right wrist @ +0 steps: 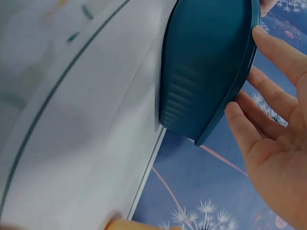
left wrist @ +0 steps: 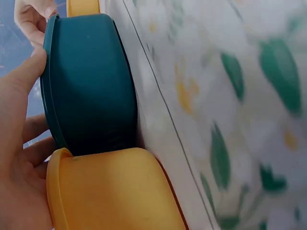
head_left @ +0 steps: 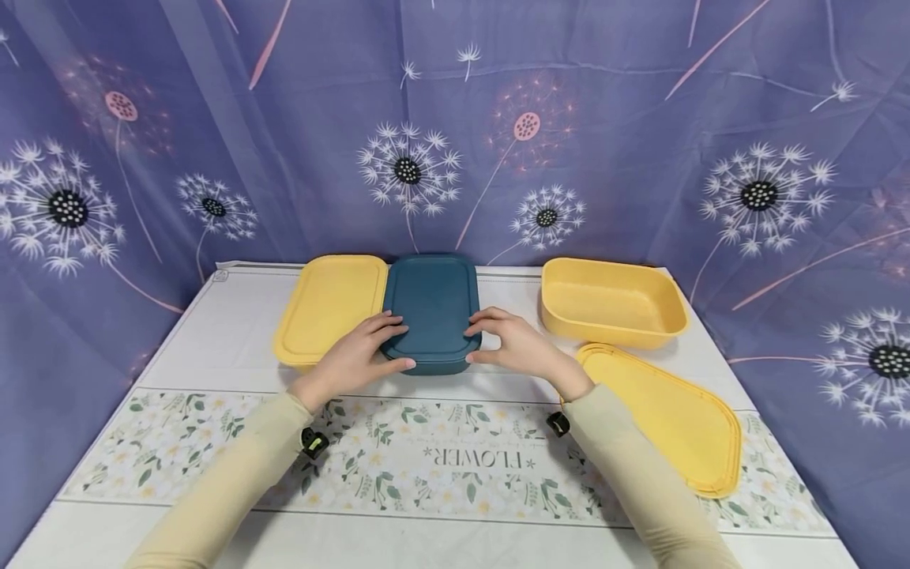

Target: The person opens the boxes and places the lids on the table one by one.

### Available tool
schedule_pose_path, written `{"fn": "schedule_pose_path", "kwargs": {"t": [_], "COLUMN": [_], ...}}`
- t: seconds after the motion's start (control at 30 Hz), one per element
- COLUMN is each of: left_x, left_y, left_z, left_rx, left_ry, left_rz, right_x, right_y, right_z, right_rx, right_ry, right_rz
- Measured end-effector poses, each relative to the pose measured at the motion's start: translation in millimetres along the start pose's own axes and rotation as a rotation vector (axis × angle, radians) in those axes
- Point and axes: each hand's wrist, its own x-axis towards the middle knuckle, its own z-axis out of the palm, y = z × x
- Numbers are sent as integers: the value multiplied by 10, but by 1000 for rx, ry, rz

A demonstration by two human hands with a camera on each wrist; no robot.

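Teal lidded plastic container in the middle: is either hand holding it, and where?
Both touch the teal rectangular plastic container at its near lid corners: left hand on the left, right hand on the right, fingers fairly straight, not wrapped around it.

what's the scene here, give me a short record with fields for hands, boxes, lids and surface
left hand: left hand rests on the near left corner of the teal lidded box, fingers on its lid
right hand: right hand rests on the box's near right corner
closed boxes: teal one beside a yellow lidded box, sides touching
open box: yellow open container, far right
loose lid: yellow lid, near right
surface: table with floral runner
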Motion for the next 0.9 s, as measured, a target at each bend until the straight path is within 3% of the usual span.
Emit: {"fn": "schedule_pose_path", "kwargs": {"t": [0.6, 0.9], "left_x": [-171, -185], "left_y": [-463, -610], "left_z": [-311, -370], "left_rx": [3, 16], "left_ry": [3, -19], "left_rz": [-74, -95], "right_x": [621, 755], "right_y": [-138, -176], "right_z": [243, 316], "right_rx": [74, 90], "right_ry": [-60, -66], "right_rz": [-18, -18]}}
